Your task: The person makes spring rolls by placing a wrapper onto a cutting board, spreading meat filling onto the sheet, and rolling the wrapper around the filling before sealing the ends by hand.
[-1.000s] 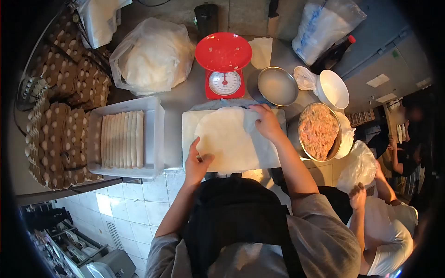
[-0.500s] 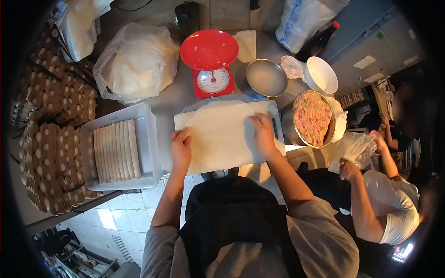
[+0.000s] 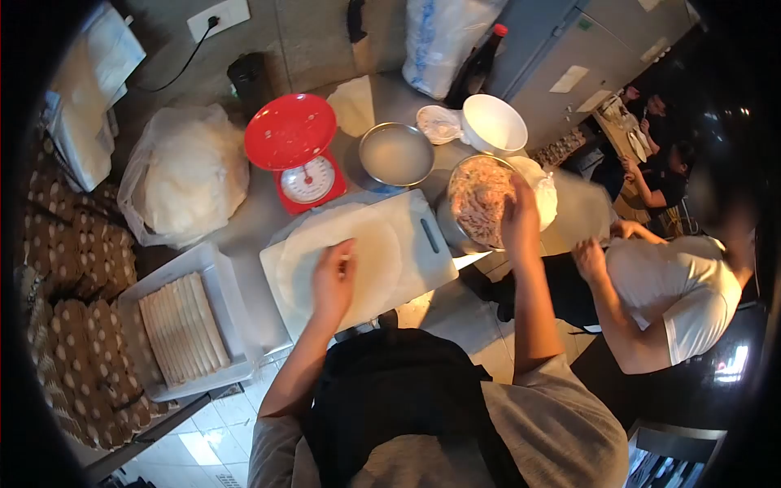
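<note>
My left hand (image 3: pixel 333 283) hovers over a thin round pale wrapper sheet (image 3: pixel 378 252), its fingers curled in and nothing visible in them. The sheet lies on a white cutting board (image 3: pixel 435 264) with a dark handle slot. On the right, my right hand (image 3: pixel 523 218) reaches over the edge of a metal bowl heaped with raw minced filling (image 3: pixel 480 199). Its fingers point into the filling at the bowl's right side; the fingertips are hidden, so their grip does not show.
Rolled pale sticks (image 3: pixel 183 329) fill part of a plastic bin (image 3: pixel 244 358) at left, beside stacked egg trays (image 3: pixel 81 358). A red scale (image 3: pixel 305 179), a metal bowl of liquid (image 3: pixel 396 154) and a white bowl (image 3: pixel 495 124) stand behind. A co-worker (image 3: pixel 667 293) is at right.
My right hand has left the board and moved right to the filling bowl. My left hand has lifted inward over the sheet. The view has turned; the co-worker's plastic bag is no longer seen.
</note>
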Motion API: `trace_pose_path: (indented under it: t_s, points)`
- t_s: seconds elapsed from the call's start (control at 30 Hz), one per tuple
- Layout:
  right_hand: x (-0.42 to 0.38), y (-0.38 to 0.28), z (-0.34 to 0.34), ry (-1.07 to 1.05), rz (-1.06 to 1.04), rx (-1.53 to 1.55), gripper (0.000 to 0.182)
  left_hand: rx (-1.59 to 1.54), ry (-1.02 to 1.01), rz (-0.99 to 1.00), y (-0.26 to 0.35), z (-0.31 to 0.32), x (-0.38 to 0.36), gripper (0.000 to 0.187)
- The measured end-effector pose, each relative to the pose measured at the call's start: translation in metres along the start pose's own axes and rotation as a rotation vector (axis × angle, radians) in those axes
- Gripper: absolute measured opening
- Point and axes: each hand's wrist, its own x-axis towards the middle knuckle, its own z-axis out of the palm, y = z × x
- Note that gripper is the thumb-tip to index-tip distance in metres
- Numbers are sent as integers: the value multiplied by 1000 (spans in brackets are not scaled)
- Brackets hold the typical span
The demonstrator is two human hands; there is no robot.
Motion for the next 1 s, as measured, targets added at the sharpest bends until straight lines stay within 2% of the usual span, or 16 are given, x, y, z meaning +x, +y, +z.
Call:
trace_pose_path:
  t_s: [0.03,0.1,0.17,0.23,0.27,0.4,0.5,0.6,0.7,0.8,0.9,0.93,1.0]
  points:
    - [17,11,-11,-75,98,-83,36,-63,-78,35,8,21,6,34]
    - [38,45,-5,-193,205,-5,30,-413,-371,-160,33,59,19,43]
    - [57,68,9,-298,234,101,28,-604,-546,-359,56,97,32,60]
    - [71,87,31,-466,320,177,28,-656,-567,-389,74,127,37,68]
    - [80,64,27,-497,463,169,22,-682,-576,-404,79,138,39,73]
    - [96,63,43,-625,414,377,15,-737,-480,-426,84,162,39,78]
    - [104,51,44,-810,443,468,16,-744,-468,-405,88,162,40,80]
    - [101,36,37,-960,217,384,22,-804,-457,-400,83,162,39,80]
    - [100,27,22,-1164,328,386,28,-816,-446,-372,82,162,37,80]
    - [91,62,16,-1083,-116,282,37,-786,-426,-387,82,164,38,77]
    - [86,59,-12,-1143,46,308,41,-772,-409,-389,82,163,40,75]
    - [82,53,-22,-1027,-78,319,49,-768,-409,-374,81,163,41,74]
    - [72,46,-24,-927,-171,241,54,-760,-418,-346,79,164,41,73]
